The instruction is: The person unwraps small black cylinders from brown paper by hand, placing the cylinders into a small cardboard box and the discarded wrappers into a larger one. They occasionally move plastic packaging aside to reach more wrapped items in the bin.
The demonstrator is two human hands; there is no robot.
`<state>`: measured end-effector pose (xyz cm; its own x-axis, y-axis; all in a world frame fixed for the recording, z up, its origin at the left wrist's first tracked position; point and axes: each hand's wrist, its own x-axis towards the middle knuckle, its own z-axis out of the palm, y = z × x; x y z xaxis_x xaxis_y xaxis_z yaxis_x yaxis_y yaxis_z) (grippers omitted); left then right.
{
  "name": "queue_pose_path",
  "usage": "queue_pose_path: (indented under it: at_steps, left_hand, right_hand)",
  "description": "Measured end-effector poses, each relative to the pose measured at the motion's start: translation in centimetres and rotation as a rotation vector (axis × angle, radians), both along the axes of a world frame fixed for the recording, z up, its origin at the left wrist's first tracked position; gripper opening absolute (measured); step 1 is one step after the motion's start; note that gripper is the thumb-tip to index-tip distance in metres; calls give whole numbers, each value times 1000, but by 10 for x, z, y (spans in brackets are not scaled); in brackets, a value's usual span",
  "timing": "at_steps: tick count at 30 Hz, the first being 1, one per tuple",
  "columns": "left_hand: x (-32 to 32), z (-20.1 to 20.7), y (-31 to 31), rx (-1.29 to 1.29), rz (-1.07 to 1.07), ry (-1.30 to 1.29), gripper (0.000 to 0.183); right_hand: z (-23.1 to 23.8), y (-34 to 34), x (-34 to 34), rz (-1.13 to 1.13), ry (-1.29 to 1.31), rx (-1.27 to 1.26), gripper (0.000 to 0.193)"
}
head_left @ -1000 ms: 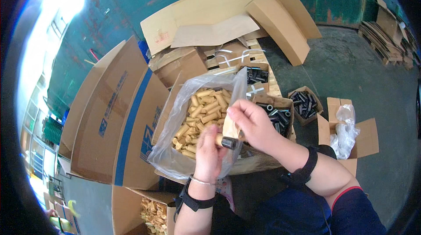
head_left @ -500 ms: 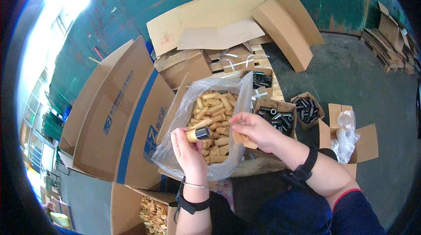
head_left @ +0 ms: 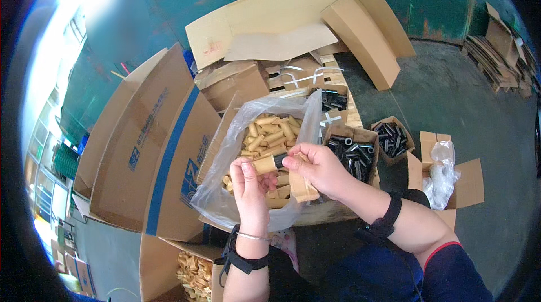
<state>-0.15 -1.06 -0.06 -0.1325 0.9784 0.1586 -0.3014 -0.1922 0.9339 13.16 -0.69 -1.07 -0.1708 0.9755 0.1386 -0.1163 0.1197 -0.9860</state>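
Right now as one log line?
left hand: holds partly wrapped black cylinder | right hand: holds tan paper, at cylinder's black end | below: wrapped pieces in plastic bag

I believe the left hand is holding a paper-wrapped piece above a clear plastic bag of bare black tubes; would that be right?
The contents are wrong: the head view shows tan wrapped pieces in the clear plastic bag; the left hand does hold a paper-wrapped piece above it.
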Motion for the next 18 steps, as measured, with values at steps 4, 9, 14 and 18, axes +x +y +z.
queue_pose_path:
  at_steps: [4,9,14,18]
  left_hand:
    - [-3,-5,1,73,-56,30,13]
    - [1,-13,2,199,26,184,12]
    - [18,-6,2,314,161,287,15]
    - [9,-8,3,327,257,393,14]
  right_hand:
    - [8,-4,4,12,181,-80,15]
    - [13,-7,11,-22,189,-122,16]
    - [18,-5,25,-38,221,-147,16]
    - [18,1,11,-133,152,-82,20]
